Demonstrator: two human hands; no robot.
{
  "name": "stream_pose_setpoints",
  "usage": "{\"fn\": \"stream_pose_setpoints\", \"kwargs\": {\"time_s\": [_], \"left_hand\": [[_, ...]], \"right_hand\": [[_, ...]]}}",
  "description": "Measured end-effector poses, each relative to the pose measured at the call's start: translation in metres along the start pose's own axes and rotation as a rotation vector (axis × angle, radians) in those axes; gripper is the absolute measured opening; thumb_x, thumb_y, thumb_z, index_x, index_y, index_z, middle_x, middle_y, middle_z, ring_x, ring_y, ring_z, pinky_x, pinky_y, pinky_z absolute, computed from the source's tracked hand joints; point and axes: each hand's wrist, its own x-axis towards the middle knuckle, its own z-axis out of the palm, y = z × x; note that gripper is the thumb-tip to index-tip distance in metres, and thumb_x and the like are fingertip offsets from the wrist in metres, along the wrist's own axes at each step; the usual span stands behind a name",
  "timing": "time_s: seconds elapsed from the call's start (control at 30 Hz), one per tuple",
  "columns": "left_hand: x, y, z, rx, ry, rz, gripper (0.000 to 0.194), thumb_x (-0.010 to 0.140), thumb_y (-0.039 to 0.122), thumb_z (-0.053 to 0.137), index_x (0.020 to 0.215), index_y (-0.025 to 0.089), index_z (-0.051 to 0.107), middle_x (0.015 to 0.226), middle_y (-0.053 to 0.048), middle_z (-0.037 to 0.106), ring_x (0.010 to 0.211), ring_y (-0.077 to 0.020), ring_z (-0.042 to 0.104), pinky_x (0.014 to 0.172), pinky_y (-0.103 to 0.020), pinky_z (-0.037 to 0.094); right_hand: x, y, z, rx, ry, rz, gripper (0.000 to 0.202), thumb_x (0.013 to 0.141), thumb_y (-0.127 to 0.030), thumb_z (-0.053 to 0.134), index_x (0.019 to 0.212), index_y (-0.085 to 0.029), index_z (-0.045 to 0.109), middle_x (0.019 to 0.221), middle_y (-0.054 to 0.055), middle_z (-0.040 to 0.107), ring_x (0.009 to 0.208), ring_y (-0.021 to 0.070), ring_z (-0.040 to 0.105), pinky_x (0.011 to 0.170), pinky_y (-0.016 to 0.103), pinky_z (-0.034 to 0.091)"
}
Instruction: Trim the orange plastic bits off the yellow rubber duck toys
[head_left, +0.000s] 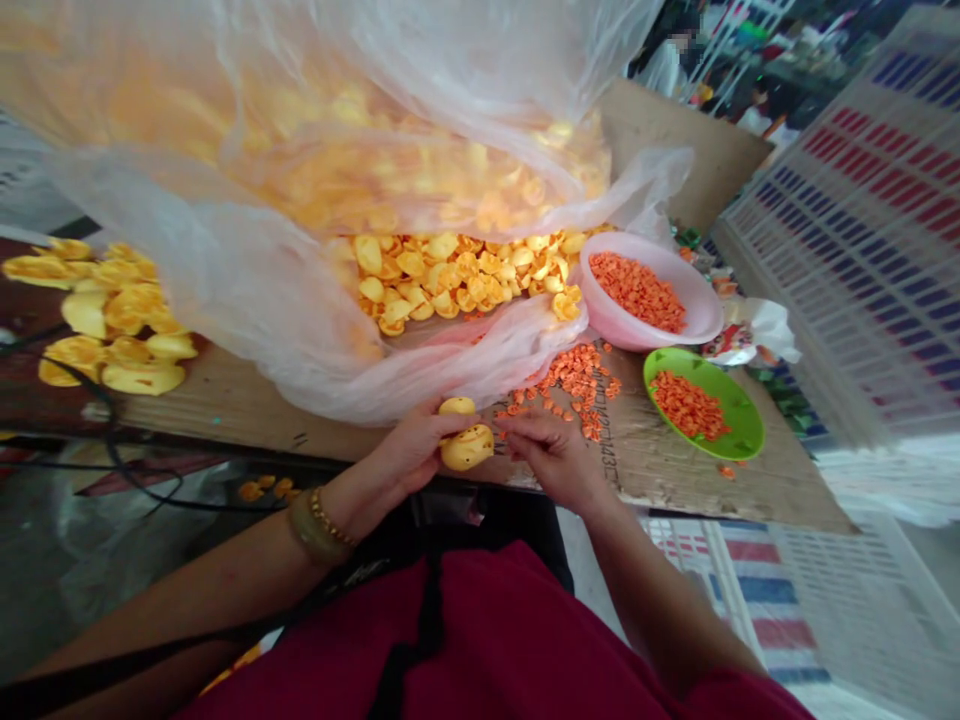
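My left hand (417,438) is closed around a hollow yellow plastic piece (466,449) with small dark holes, held over the front edge of the cardboard. Close to its right side is my right hand (551,452), fingers pinched together; a small orange bit seems to be at the fingertips, but it is too small to name. Just beyond that hand, small orange pieces (576,375) lie scattered on the cardboard. Many similar yellow pieces (450,275) spill from the mouth of a large clear plastic bag (300,350).
To the right stand a pink bowl (709,310) and a tilted green dish (742,425), both holding orange pieces. More yellow pieces (124,310) lie at the left near a black cable (112,430). White plastic crates (847,200) rise at the right. Someone (667,65) is in the background.
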Motion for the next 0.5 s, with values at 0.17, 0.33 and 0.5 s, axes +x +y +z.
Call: {"fn": "stream_pose_setpoints", "kwargs": {"time_s": [0.17,0.33,0.5], "left_hand": [[0.003,-0.006,-0.007,-0.039,0.049,-0.026,0.011,0.061,0.012,0.07,0.064,0.013,0.06,0.059,-0.002,0.063,0.051,-0.0132,0.057,0.049,-0.023,0.046],[-0.001,-0.003,-0.014,-0.15,-0.013,-0.151,0.005,0.063,0.009,0.057,0.064,0.013,0.061,0.064,-0.005,0.065,0.055,-0.0155,0.06,0.056,-0.026,0.051],[-0.007,0.001,-0.016,-0.129,-0.025,-0.065,0.015,0.061,0.005,0.065,0.074,0.012,0.064,0.073,-0.007,0.07,0.062,-0.0182,0.064,0.062,-0.029,0.053]], "right_hand": [[-0.001,0.003,0.022,0.005,0.044,0.036,0.015,0.077,-0.017,0.064,0.082,-0.024,0.077,0.074,-0.001,0.073,0.067,0.0149,0.065,0.067,0.027,0.055],[-0.004,0.006,0.03,0.064,0.057,0.125,0.011,0.076,-0.022,0.065,0.078,-0.024,0.076,0.074,0.0,0.074,0.063,0.016,0.066,0.062,0.028,0.056],[-0.004,0.006,0.03,0.024,0.021,0.084,0.016,0.08,-0.019,0.062,0.084,-0.025,0.076,0.082,0.001,0.075,0.068,0.0166,0.067,0.065,0.029,0.057]]}}
